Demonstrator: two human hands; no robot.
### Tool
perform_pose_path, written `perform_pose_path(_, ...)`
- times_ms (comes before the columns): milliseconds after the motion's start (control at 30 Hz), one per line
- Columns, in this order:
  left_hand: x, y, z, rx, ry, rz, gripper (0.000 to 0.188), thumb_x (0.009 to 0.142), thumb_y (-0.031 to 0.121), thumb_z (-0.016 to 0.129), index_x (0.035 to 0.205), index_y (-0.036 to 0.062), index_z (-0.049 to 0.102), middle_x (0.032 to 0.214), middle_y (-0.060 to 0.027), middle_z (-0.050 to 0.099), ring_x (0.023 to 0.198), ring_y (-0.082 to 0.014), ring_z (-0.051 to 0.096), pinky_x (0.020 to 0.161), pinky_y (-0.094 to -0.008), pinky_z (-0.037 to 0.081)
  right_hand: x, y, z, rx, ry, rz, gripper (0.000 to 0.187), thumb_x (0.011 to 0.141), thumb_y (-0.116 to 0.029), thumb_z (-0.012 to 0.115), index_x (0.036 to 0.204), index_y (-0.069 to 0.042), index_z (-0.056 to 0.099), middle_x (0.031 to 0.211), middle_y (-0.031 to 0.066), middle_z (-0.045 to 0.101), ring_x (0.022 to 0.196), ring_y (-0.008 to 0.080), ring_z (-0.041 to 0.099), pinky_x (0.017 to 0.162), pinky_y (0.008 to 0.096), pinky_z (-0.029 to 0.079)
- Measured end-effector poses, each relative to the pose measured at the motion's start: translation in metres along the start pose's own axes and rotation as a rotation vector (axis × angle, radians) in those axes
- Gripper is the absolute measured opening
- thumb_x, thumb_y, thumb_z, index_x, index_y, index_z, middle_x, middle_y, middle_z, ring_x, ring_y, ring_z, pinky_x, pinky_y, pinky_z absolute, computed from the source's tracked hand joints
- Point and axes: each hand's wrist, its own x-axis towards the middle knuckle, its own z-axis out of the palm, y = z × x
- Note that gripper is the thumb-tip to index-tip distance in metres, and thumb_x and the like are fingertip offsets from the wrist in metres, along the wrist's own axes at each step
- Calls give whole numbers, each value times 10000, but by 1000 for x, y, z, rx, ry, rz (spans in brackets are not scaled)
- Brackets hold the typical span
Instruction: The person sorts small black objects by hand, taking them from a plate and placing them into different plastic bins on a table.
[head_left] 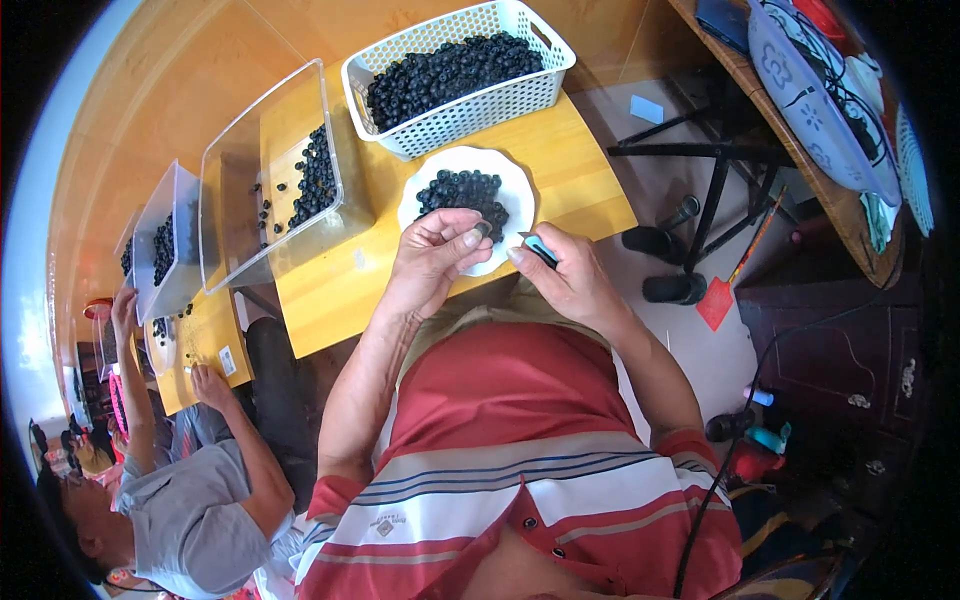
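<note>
My left hand [432, 262] pinches a small dark round piece [483, 229] between thumb and fingertips, above the near part of a white scalloped plate [519, 182]. A pile of small black ring-like pieces [458, 188] lies on that plate. My right hand [578, 282] is closed around a small cutter with a light blue handle [541, 250]. Its tip points left, toward the piece in my left hand, with a small gap between them. The fingers of my right hand are partly hidden under the handle.
Behind the plate stands a white perforated basket [470, 118] full of black pieces. A clear plastic bin [345, 215] with more pieces is at its left on the yellow table [310, 315]. Further left, a co-worker [200, 490] works at another yellow table. A red fly swatter [716, 303] lies at right.
</note>
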Motion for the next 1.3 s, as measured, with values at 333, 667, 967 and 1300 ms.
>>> perform_pose_path(333,-20,-4,-8,-92,-32,2,147,915,-1,645,1060,3,667,960,-102,703,870,-172,704,793,-295,622,12,-13,9,-213,-115,-192,302,954,-300,605,921,0,578,786,195,583,727,401,608,644,466,466)
perform_pose_path(667,-33,-6,-7,-218,-42,16,160,923,-3,633,1078,-1,670,978,-131,707,868,-192,710,796,-313,624,7,-23,16,-323,-109,-296,353,960,-227,595,1189,42,614,909,153,579,800,318,616,695,374,495)
perform_pose_path(967,-41,-8,-13,-280,-72,34,170,927,11,633,1090,2,679,993,-130,709,883,-191,708,804,-322,625,5,-22,23,-334,-93,-325,342,942,-236,630,1154,32,645,916,132,590,777,281,629,664,341,500)
perform_pose_path(1300,-48,-11,-16,-266,-30,81,166,927,25,639,1087,4,676,1037,-128,699,903,-188,704,811,-323,624,7,-25,28,-296,-136,-338,337,952,-215,617,1159,50,638,897,130,586,752,271,627,649,335,498)
